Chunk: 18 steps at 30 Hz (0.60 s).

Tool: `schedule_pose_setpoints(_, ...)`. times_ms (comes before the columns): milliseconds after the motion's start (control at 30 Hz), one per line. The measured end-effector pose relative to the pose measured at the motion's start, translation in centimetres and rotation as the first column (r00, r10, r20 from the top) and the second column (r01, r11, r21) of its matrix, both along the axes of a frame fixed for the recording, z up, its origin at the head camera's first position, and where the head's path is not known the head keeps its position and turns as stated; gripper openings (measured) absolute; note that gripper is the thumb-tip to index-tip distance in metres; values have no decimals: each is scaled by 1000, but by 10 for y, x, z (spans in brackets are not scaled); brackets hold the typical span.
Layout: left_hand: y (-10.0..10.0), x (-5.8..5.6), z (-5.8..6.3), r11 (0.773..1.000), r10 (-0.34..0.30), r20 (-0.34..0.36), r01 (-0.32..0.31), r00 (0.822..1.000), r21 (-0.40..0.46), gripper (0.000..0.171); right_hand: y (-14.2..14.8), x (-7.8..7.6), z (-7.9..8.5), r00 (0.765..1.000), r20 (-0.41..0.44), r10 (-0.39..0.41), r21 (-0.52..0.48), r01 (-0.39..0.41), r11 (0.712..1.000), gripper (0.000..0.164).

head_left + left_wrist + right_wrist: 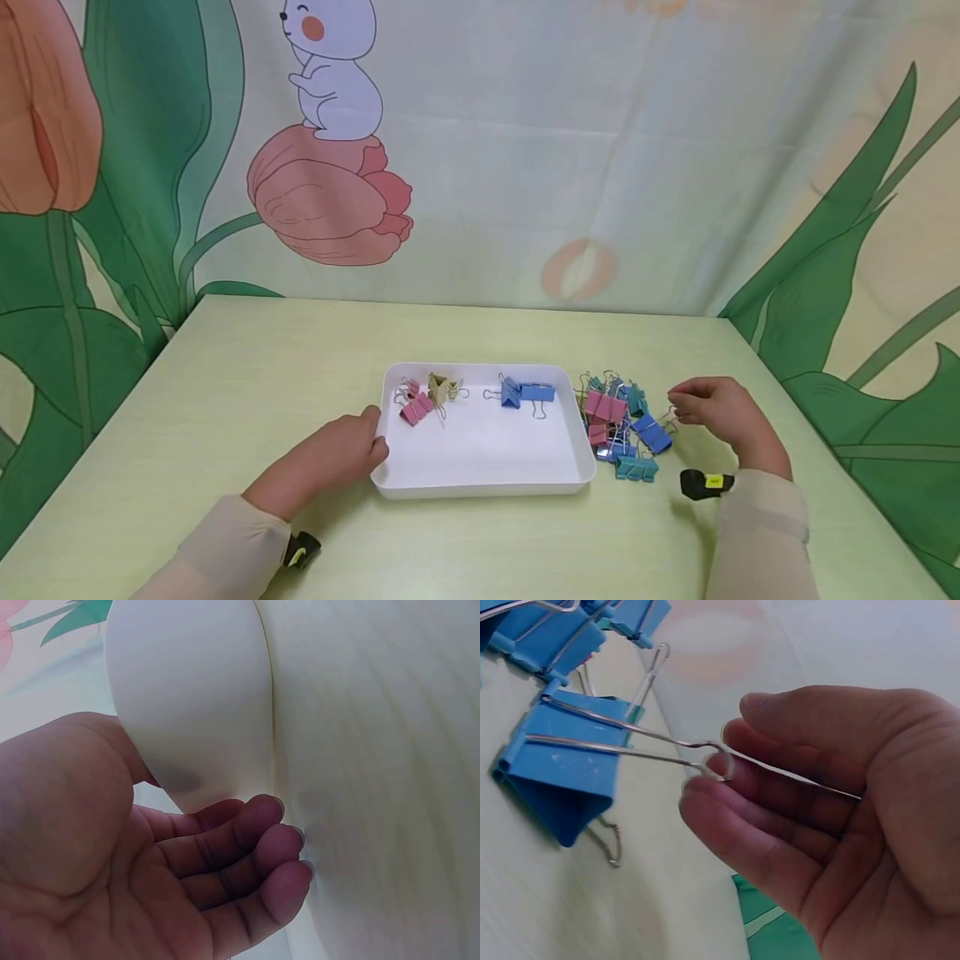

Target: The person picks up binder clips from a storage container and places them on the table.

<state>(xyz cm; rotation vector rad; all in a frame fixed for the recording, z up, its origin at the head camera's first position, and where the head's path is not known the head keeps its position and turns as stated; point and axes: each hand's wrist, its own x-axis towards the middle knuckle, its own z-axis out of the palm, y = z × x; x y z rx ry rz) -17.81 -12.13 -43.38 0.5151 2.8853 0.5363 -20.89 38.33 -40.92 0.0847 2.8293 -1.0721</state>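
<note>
At its left end the white tray (472, 450) is gripped by my left hand (341, 450), with the thumb over the rim. In the left wrist view, the other fingers bend against the outside of the tray wall (191, 697). My right hand (723, 412) is by the right side of a pile of binder clips (606, 407). Its loosely bent fingers have their tips right at the wire handle of a blue binder clip (574, 742). The thumb stays apart from that handle. This clip rests on the table at the pile's edge.
Inside the tray, pink clips (416, 408) and yellow clips (442, 387) lie at the back left, blue clips (536, 392) at the back right. A teal clip (637, 468) sits at the pile's front. A printed cloth (480, 167) hangs behind the table (480, 542).
</note>
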Motion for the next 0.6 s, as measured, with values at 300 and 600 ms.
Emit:
schedule_pose_setpoints(300,0,0,1,1000,-3,4,2,1000,17,40,-8,7,20,988,-152,-10,97,25,995,47)
schedule_pose_setpoints(600,0,1,1,1000,-7,-3,7,1000,17,41,-27,17,41,958,-285,10,126,27,992,46)
